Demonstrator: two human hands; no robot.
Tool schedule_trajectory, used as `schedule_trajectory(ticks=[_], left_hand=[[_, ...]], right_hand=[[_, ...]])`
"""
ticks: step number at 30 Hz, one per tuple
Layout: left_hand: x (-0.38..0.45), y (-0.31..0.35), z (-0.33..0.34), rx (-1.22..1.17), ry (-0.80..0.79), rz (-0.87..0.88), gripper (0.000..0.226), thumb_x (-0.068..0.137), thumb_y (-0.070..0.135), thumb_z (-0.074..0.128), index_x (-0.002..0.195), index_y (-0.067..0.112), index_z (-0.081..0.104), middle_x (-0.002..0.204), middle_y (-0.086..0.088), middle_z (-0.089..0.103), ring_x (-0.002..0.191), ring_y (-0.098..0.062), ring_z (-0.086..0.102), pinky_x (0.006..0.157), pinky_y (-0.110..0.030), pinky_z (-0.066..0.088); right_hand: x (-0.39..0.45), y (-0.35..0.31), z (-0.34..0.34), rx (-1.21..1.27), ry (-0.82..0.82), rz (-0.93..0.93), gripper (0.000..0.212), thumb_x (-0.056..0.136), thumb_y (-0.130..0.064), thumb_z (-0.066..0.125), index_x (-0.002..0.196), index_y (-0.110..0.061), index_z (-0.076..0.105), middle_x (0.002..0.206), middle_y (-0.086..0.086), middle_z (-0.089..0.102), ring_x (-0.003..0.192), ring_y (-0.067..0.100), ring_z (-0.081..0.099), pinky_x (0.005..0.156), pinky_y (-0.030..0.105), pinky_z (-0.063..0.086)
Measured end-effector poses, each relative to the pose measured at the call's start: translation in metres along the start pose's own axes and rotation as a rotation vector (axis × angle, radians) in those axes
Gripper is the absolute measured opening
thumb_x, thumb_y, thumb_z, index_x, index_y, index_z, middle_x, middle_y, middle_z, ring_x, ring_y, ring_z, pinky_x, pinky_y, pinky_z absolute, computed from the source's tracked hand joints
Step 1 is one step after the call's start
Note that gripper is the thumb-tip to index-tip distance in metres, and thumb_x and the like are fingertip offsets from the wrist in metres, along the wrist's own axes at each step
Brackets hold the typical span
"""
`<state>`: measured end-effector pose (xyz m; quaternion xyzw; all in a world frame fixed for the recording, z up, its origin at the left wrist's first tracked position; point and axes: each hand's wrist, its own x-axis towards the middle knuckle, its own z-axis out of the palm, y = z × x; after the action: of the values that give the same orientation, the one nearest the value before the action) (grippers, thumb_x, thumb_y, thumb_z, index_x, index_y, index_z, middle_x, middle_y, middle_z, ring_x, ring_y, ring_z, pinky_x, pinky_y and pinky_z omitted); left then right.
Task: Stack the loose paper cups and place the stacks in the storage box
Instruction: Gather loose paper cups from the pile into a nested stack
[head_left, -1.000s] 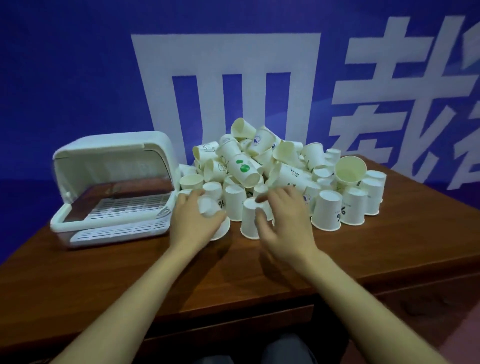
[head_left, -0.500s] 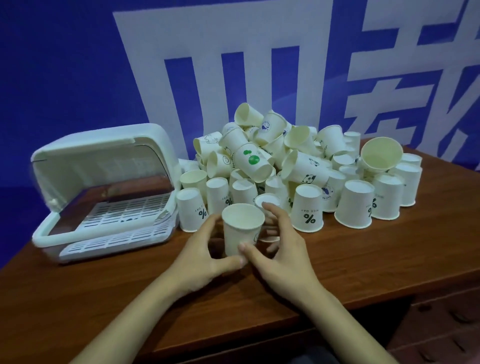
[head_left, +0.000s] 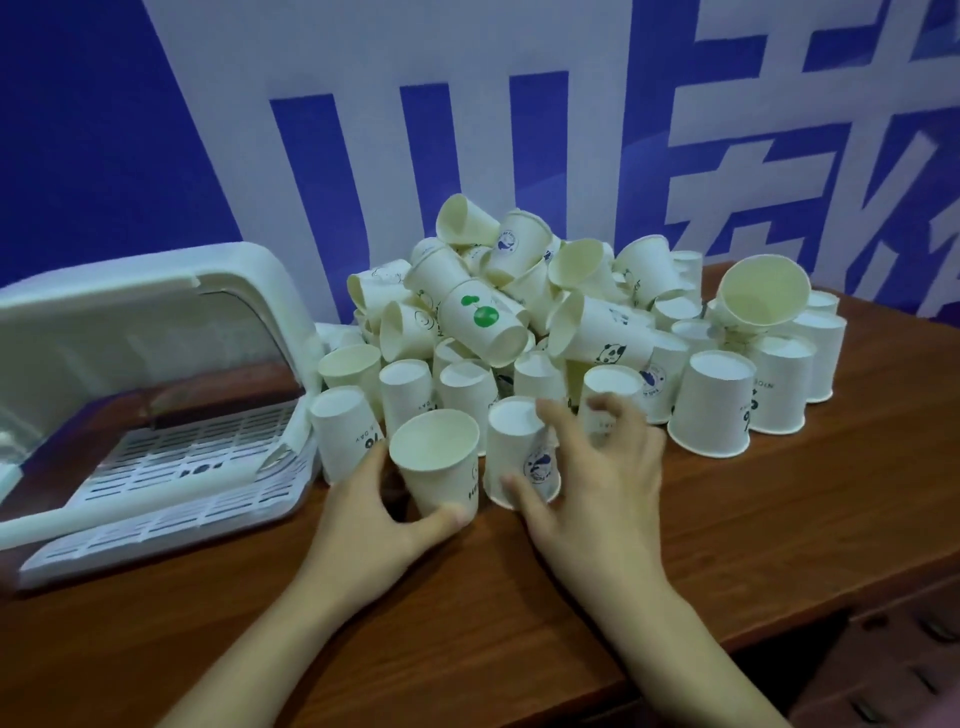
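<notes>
Hands have parted: left hand grips upright cup, right hand inverted cup.

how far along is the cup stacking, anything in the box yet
Barely started. No cups show on the open storage box rack. In hand: the left hand grips one upright cup; the right hand grasps an upside-down cup. Left: nearly the whole loose pile.

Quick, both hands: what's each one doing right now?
Left hand: grips the upright cup.
Right hand: grips the upside-down cup.
</notes>
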<state>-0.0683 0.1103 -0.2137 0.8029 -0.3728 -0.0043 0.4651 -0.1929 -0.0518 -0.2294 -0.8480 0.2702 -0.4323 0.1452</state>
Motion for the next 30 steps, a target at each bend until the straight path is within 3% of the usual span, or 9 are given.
schedule_trajectory(ticks=[4,7,10,14,17,19,23,27,30], left_hand=[[-0.002,-0.004,-0.001,0.006,0.008,-0.006,0.066,0.068,0.034,0.096,0.112,0.053,0.05,0.115,0.033,0.058,0.099,0.03,0.051,0.074,0.002,0.042],[-0.002,0.0,0.0,0.001,-0.005,0.004,0.07,0.068,0.033,0.096,0.119,0.049,0.05,0.118,0.035,0.056,0.101,0.033,0.049,0.077,0.005,0.039],[-0.003,0.002,0.002,0.007,-0.011,0.006,0.071,0.069,0.033,0.096,0.119,0.048,0.049,0.116,0.036,0.056,0.101,0.032,0.05,0.077,0.004,0.041],[-0.004,0.002,0.002,-0.002,-0.007,0.016,0.073,0.064,0.042,0.095,0.121,0.048,0.05,0.117,0.034,0.059,0.103,0.028,0.052,0.078,0.003,0.041],[-0.002,0.0,0.001,0.003,-0.015,0.009,0.074,0.055,0.059,0.085,0.12,0.048,0.051,0.118,0.032,0.061,0.105,0.021,0.056,0.077,-0.002,0.044],[-0.001,-0.004,0.001,0.003,-0.026,0.009,0.073,0.061,0.049,0.093,0.12,0.05,0.05,0.118,0.033,0.061,0.105,0.02,0.056,0.078,-0.006,0.045],[0.0,-0.006,0.0,-0.014,-0.055,0.004,0.074,0.064,0.054,0.09,0.126,0.052,0.049,0.121,0.031,0.062,0.108,0.016,0.057,0.084,-0.013,0.05],[0.001,-0.006,0.001,-0.041,-0.081,-0.001,0.072,0.06,0.063,0.082,0.124,0.052,0.051,0.119,0.029,0.065,0.107,0.012,0.06,0.087,-0.017,0.053],[0.0,-0.008,0.001,-0.072,-0.088,0.012,0.073,0.063,0.056,0.085,0.129,0.045,0.055,0.116,0.031,0.067,0.108,0.006,0.063,0.089,-0.026,0.056]], right_hand=[[-0.007,-0.003,-0.008,0.309,-0.001,0.034,0.061,0.07,-0.043,0.09,0.114,-0.031,0.049,0.138,0.006,0.051,0.125,0.029,0.052,0.098,0.038,0.047],[-0.008,-0.005,-0.013,0.463,-0.108,0.09,0.075,0.076,-0.038,0.088,0.129,-0.037,0.035,0.118,-0.01,0.062,0.111,0.015,0.065,0.093,0.038,0.055],[-0.009,0.003,-0.014,0.429,-0.237,0.088,0.094,0.076,-0.043,0.085,0.151,-0.027,0.03,0.126,-0.018,0.059,0.119,0.005,0.055,0.1,0.03,0.045],[-0.008,0.001,-0.017,0.472,-0.256,0.025,0.053,0.089,-0.038,0.075,0.135,-0.033,0.05,0.123,-0.018,0.061,0.116,0.007,0.061,0.095,0.031,0.051],[-0.003,-0.002,-0.027,0.603,-0.285,0.071,0.075,0.087,-0.042,0.068,0.155,-0.043,0.037,0.134,-0.023,0.054,0.124,-0.013,0.048,0.099,0.007,0.037],[0.006,0.001,-0.036,0.566,-0.313,0.079,0.086,0.081,-0.046,0.062,0.158,-0.047,0.024,0.13,-0.02,0.045,0.12,-0.02,0.041,0.096,-0.001,0.03],[0.041,-0.002,-0.054,0.526,-0.291,0.078,0.065,0.07,-0.045,0.067,0.124,-0.041,0.033,0.123,-0.013,0.047,0.116,0.012,0.056,0.089,0.021,0.043],[0.07,-0.03,-0.061,0.362,-0.26,-0.113,0.05,0.083,-0.056,0.072,0.126,-0.033,0.067,0.122,-0.011,0.055,0.109,-0.004,0.049,0.089,0.0,0.032],[0.083,-0.055,-0.057,0.191,-0.412,-0.186,0.054,0.082,-0.057,0.06,0.13,-0.031,0.065,0.121,-0.01,0.056,0.116,0.011,0.053,0.091,0.028,0.041]])
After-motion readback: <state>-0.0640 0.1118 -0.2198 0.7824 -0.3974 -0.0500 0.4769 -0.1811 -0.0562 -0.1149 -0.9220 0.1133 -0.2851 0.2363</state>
